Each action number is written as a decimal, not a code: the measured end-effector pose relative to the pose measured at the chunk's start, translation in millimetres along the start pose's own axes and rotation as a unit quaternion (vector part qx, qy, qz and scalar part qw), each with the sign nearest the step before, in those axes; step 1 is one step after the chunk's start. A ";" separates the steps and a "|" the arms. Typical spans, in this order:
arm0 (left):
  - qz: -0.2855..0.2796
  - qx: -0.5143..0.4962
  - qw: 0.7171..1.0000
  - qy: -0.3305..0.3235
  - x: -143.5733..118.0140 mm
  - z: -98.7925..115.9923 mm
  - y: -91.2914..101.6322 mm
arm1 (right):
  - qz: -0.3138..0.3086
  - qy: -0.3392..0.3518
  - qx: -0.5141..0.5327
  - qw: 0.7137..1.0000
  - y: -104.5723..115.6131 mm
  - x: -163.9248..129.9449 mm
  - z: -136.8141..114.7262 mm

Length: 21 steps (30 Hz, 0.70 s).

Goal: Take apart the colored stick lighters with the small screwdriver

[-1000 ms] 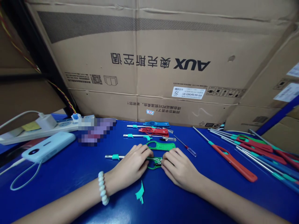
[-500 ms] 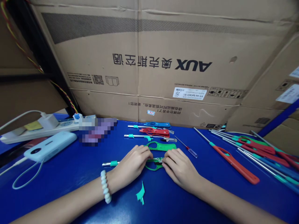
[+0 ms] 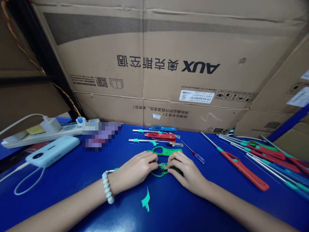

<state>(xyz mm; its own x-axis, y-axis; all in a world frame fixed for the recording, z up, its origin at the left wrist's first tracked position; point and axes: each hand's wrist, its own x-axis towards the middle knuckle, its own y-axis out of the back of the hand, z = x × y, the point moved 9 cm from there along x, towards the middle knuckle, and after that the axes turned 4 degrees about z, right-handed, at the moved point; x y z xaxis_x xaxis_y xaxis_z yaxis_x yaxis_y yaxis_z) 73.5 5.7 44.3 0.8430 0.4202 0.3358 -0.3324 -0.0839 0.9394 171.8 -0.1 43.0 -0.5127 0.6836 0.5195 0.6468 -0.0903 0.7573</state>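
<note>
A green lighter handle half (image 3: 159, 175) lies on the blue table between my hands, with thin white wires and a small black igniter (image 3: 163, 169) over it. The fingers of my left hand (image 3: 142, 162) are pinched together at its left end, and what they hold is hidden. My right hand (image 3: 187, 169) has its fingertips closed on the black igniter's right end. A metal lighter tube (image 3: 110, 171) pokes out left of my left wrist. Just beyond my hands rests the other green handle half (image 3: 169, 151). A teal trigger (image 3: 146, 199) lies nearer me.
Behind are opened red (image 3: 161, 137) and blue (image 3: 164, 129) lighters and a screwdriver (image 3: 199, 157). Several long lighters (image 3: 243, 169) lie on the right. A power bank (image 3: 53, 150) and power strip (image 3: 21, 140) occupy the left. A large cardboard box (image 3: 156, 38) stands at the back.
My left hand has shifted slightly and covers more of the metal tube. The fingers of my right hand have lifted and spread a little, showing more of the black igniter.
</note>
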 end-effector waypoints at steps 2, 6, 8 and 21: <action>-0.008 -0.001 1.000 -0.014 -0.2 3.0 -0.4 | -0.012 -0.005 0.006 1.000 -0.2 0.4 0.6; -0.012 -0.076 0.997 -0.012 0.2 3.1 1.8 | -0.046 -0.022 0.021 0.999 -0.8 2.0 2.4; -0.008 -0.133 0.991 0.000 1.0 -0.3 8.0 | -0.056 -0.040 0.029 0.997 -0.8 2.9 4.8; -0.191 -0.261 0.946 -0.032 -9.1 23.5 13.5 | -0.069 -0.081 0.047 0.993 -3.2 2.3 9.8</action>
<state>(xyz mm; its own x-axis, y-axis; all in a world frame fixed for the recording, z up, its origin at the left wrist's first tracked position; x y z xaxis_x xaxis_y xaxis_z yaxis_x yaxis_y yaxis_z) 71.3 -20.5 55.6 0.9620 0.2729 -0.0010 -0.1485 0.5269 0.8369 174.1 8.9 37.9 -0.5086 0.7924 0.3366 0.6303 0.0764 0.7726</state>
